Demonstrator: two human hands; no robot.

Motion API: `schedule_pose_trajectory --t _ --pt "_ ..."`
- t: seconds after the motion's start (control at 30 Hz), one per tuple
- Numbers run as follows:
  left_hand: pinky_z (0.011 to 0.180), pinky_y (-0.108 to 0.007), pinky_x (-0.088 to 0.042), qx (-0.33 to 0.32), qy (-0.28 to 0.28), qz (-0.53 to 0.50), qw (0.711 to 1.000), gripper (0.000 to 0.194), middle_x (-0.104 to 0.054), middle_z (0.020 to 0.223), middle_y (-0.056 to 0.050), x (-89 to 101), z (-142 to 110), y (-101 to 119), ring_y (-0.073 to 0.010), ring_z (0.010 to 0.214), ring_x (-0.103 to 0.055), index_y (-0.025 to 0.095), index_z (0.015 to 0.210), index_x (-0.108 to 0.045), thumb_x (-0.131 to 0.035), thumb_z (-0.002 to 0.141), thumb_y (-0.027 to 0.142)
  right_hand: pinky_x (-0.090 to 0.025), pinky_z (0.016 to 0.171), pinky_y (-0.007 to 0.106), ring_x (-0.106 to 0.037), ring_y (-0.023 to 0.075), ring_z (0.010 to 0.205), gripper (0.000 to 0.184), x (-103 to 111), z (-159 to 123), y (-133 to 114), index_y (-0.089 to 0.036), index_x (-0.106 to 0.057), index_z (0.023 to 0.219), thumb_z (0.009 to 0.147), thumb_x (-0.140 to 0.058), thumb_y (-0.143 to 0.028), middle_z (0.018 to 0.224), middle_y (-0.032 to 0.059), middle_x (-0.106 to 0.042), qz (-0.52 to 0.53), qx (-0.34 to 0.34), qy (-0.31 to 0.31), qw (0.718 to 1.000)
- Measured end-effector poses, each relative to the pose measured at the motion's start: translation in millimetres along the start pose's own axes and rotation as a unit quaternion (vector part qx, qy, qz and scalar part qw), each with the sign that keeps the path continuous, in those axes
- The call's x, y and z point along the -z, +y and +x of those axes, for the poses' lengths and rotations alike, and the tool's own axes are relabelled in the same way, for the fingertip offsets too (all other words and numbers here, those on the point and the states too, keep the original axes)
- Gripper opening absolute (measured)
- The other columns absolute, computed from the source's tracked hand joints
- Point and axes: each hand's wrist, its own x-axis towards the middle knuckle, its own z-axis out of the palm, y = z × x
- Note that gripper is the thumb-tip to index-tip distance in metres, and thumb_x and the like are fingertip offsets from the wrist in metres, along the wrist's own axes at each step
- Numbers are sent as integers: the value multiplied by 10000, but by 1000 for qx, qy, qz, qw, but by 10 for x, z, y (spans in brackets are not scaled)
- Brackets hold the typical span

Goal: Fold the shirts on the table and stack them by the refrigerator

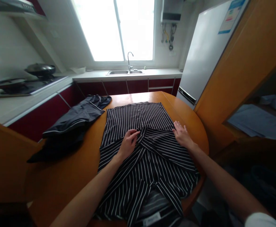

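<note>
A black shirt [152,116] with white stripes lies spread on the wooden table, its collar toward me and its hem toward the window. Both sleeves are folded inward across the body, and their cuffs meet near the middle. My left hand [128,143] is closed, thumb and fingers pinching the cloth by the cuffs. At the shirt's right edge, my right hand [182,135] lies with fingers stretched out, touching the cloth near the fold of the right sleeve. A white label [152,218] shows inside the collar.
Dark folded garments [78,115] with white piping lie at the table's left edge. Beyond the round wooden table [187,113] are a counter with a sink [119,72], a stove with pans [40,68] at left and a fridge [204,47] at right.
</note>
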Motion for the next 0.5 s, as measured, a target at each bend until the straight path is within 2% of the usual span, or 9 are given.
schedule_pose_trajectory --t 0.03,0.1,0.2,0.27,0.37,0.5 --pt "1110 -399 -436 -18 11 4 1000 384 -568 1356 -98 12 -1 27 -219 1261 -553 220 1293 -654 -387 1017 247 -100 1224 574 -172 273 1528 630 -12 -20 -70 -116 -294 1569 1039 -191 -441 1640 137 -245 -6 25 2 1000" --pt "1194 -410 -330 -65 -18 24 997 452 -481 1498 -76 30 -14 82 -207 1417 -413 238 1438 -530 -312 1043 228 -77 1232 554 -160 263 1531 640 -59 -65 -184 -126 -298 1569 1038 -211 -471 1641 130 -246 -24 60 -5 998" --pt "1246 -470 -178 -114 -143 88 979 518 -322 1623 -47 14 -69 136 -228 1524 -206 267 1570 -319 -357 1058 338 -68 1236 538 -156 267 1531 682 -158 -115 -253 -96 -307 1562 1035 -203 -515 1637 151 -250 -49 65 -43 996" --pt "1241 -508 -142 -114 -218 127 961 604 -229 1653 -42 -18 -114 141 -252 1533 -165 295 1597 -223 -407 1041 444 -75 1235 535 -153 270 1531 708 -212 -127 -237 -89 -304 1563 1031 -192 -541 1636 159 -248 -58 56 -65 995" --pt "1233 -514 -144 -107 -262 155 947 624 -173 1662 -25 -53 -158 119 -258 1532 -164 341 1594 -209 -405 1029 520 -75 1232 546 -148 276 1532 740 -251 -113 -166 -89 -290 1568 1021 -189 -578 1640 161 -228 -66 31 -75 995" --pt "1236 -500 -134 -105 -260 158 947 593 -129 1669 -6 -54 -162 108 -260 1536 -136 378 1577 -253 -409 1026 532 -68 1223 574 -135 286 1533 754 -264 -75 -32 -94 -274 1574 1016 -160 -589 1642 162 -221 -65 -1 -61 996"
